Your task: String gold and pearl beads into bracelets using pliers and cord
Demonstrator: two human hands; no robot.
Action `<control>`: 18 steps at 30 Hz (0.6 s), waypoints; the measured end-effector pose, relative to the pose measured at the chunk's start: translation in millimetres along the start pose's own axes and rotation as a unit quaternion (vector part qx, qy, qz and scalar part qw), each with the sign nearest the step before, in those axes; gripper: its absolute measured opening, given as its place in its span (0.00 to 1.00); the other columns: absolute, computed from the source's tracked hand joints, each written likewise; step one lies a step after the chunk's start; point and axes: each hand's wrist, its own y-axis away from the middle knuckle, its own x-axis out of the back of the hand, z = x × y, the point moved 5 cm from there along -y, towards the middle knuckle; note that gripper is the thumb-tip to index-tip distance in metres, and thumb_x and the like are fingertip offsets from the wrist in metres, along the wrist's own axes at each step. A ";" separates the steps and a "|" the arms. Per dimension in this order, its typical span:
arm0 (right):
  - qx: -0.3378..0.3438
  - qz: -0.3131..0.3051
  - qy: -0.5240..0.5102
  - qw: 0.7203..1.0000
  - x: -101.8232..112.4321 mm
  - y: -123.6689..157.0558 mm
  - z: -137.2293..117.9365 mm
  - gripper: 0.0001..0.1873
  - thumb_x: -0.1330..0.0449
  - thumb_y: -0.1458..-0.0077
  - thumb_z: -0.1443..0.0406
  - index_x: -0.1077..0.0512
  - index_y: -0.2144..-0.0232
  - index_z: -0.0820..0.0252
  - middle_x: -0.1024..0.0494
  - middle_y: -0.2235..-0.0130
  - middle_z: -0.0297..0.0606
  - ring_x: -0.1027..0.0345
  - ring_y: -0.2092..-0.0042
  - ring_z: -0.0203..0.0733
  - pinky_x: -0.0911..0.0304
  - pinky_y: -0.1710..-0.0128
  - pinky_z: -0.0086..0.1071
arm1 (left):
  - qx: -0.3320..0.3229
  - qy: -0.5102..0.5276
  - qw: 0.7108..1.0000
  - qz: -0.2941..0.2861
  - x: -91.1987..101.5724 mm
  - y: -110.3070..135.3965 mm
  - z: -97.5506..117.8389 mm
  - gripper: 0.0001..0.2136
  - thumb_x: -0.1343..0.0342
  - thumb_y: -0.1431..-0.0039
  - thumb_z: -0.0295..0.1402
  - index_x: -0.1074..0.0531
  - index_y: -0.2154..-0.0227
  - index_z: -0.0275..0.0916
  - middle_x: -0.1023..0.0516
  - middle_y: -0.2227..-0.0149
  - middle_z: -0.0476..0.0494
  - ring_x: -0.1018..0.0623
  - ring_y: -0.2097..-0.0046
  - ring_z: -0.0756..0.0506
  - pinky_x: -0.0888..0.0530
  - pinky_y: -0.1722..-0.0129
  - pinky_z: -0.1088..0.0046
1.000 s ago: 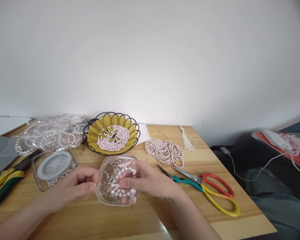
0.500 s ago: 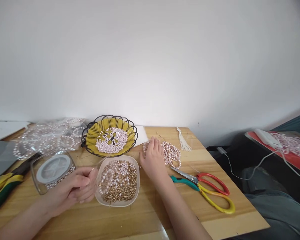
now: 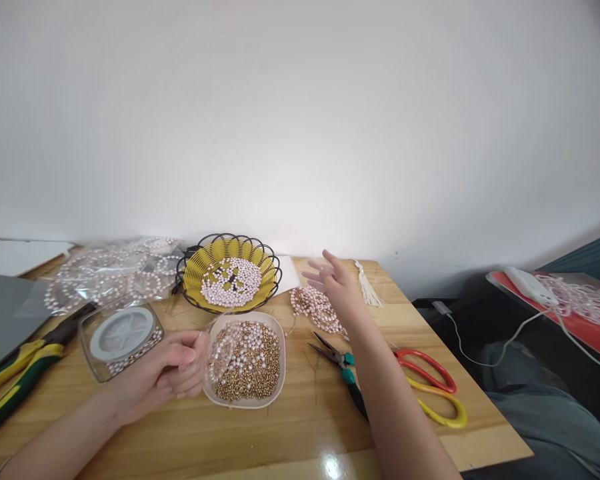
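My left hand (image 3: 175, 370) is closed in a pinch beside the left rim of a square white bowl (image 3: 283, 353). What its fingertips hold is too fine to make out. Gold beads (image 3: 253, 383) and pinkish pearl beads (image 3: 240, 340) fill the bowl, with a clear beaded coil at its left side. Above a heap of strung pink pearl beads (image 3: 315, 310), my right hand (image 3: 336, 283) has its fingers spread and nothing in them. Its forearm crosses over scissors (image 3: 430, 373) with red and yellow handles and partly covers green-handled pliers (image 3: 347, 373).
A yellow basket (image 3: 193, 283) with black rim loops holds loose pearl beads. Left of it lie bagged bead strands (image 3: 115, 273), a clear box (image 3: 87, 340) with a white spool (image 3: 123, 333), and large yellow-green pliers (image 3: 25, 380). A cream tassel (image 3: 367, 283) lies near the back edge.
My right hand has lifted off the strung pearl heap, moved right, and spread its fingers. The small pliers' jaws now show. My left hand stays pinched; the view has shifted slightly.
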 end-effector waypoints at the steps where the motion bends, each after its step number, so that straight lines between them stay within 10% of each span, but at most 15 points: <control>1: -0.005 -0.009 -0.010 1.000 -3.5 -8.7 -0.9 0.34 0.53 0.36 0.72 0.48 0.29 0.65 0.22 0.43 0.56 0.18 0.52 0.48 0.22 0.51 0.45 | -0.003 0.005 1.000 -0.003 -0.8 -0.1 0.2 0.20 0.35 0.41 0.40 0.37 0.80 0.38 0.51 0.87 0.61 0.54 0.82 0.55 0.46 0.79 0.78; 10: 0.004 -0.058 0.094 0.994 -50.2 -39.7 10.2 0.16 0.36 0.35 0.62 0.27 0.47 0.60 0.25 0.43 0.44 0.28 0.44 0.51 0.31 0.44 0.53 | -0.029 0.020 0.999 0.005 -0.7 -0.3 3.3 0.19 0.34 0.42 0.39 0.36 0.80 0.38 0.51 0.87 0.61 0.53 0.81 0.54 0.42 0.76 0.78; 18: 0.081 0.049 0.133 0.987 -24.7 12.7 -29.7 0.22 0.48 0.34 0.67 0.36 0.40 0.70 0.39 0.33 0.62 0.49 0.30 0.58 0.54 0.31 0.55 | -0.043 -0.009 0.999 0.032 -4.3 0.1 11.0 0.21 0.33 0.45 0.41 0.38 0.81 0.38 0.45 0.82 0.58 0.49 0.78 0.53 0.39 0.72 0.78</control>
